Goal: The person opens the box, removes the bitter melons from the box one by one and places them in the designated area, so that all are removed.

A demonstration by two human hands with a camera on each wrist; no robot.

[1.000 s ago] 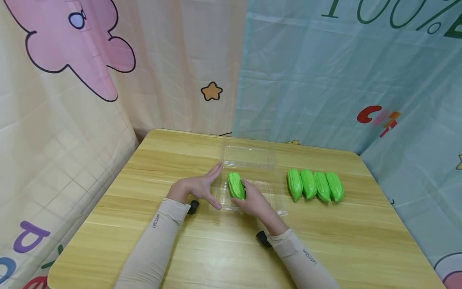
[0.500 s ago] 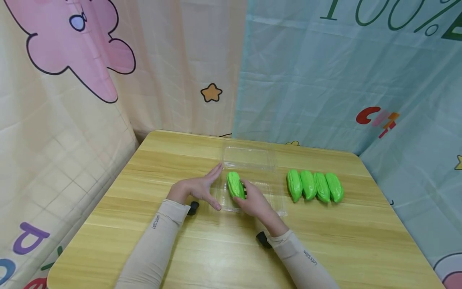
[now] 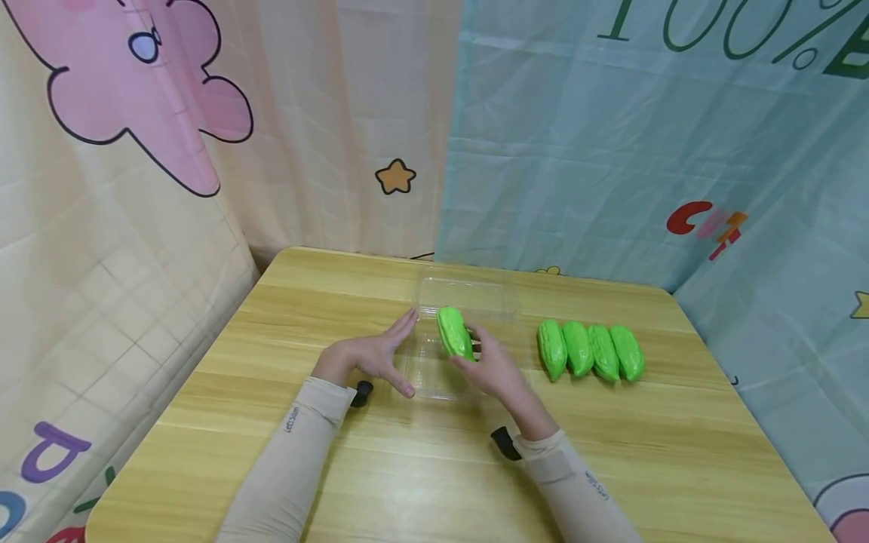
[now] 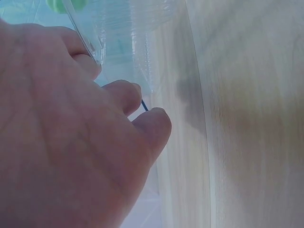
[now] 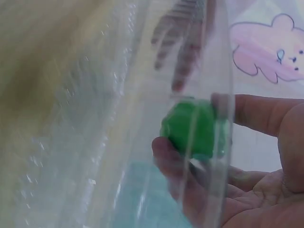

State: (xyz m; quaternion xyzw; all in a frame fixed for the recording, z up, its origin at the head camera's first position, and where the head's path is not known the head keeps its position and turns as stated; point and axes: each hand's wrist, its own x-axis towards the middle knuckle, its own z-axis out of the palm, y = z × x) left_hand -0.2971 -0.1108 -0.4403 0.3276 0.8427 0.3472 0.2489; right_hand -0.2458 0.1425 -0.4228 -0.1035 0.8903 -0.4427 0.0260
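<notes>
My right hand [image 3: 494,367] holds a bright green, ridged fruit [image 3: 454,332] between thumb and fingers, tilted above the clear plastic box [image 3: 434,383]. In the right wrist view the fruit [image 5: 192,128] shows end-on behind the clear plastic wall, with thumb and fingertips around it. My left hand [image 3: 370,356] stays at the box's left side, thumb and fingers spread and fairly straight. From the left wrist, the fingers [image 4: 124,95] lie at the transparent rim; how firmly they touch it I cannot tell.
The box's clear lid [image 3: 468,292] lies open toward the back. Several similar green fruits [image 3: 589,350] stand side by side in a row to the right. The wooden table [image 3: 407,483] ends at printed curtains [image 3: 577,151] behind.
My right hand has lifted the green fruit from the left part of the box and carried it slightly right and back. The left hand has stayed in place.
</notes>
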